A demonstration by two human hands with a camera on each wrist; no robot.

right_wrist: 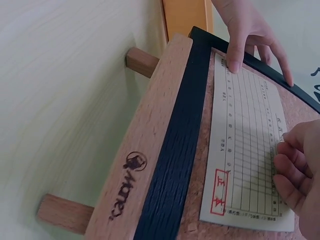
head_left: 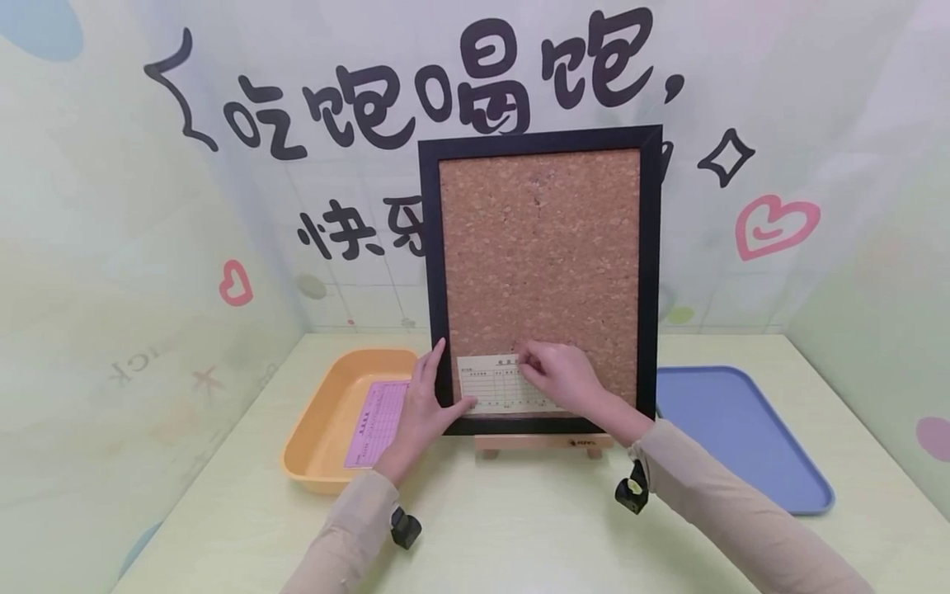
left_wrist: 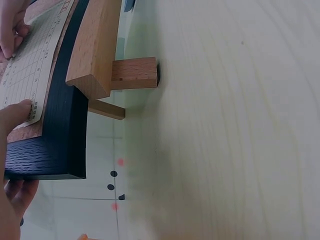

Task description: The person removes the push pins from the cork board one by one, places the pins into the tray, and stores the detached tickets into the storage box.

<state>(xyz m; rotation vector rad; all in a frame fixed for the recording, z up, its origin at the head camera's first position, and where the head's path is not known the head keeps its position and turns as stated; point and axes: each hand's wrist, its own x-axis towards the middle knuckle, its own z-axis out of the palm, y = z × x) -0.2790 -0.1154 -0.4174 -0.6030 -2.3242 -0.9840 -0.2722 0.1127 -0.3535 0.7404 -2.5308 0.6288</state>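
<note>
A black-framed corkboard (head_left: 542,247) stands upright on a small wooden easel (head_left: 545,441). Low on the cork lies a pale printed form (head_left: 486,384) with a table grid and, in the right wrist view, a red stamp box. My left hand (head_left: 426,404) grips the board's lower left edge, fingers round the side of the frame. Its thumb (left_wrist: 20,112) presses the form's lower left corner. At the form's upper middle, my right hand (head_left: 567,375) has its fingers curled and the fingertips together against the paper. They seem to pinch something small and pin-like, mostly hidden.
An orange tray (head_left: 315,437) at the left holds a pink printed form (head_left: 377,425). To the right, partly behind the board, lies a flat blue tray (head_left: 742,437). Behind the table (head_left: 519,528) hangs a pale backdrop (head_left: 356,305) with black lettering.
</note>
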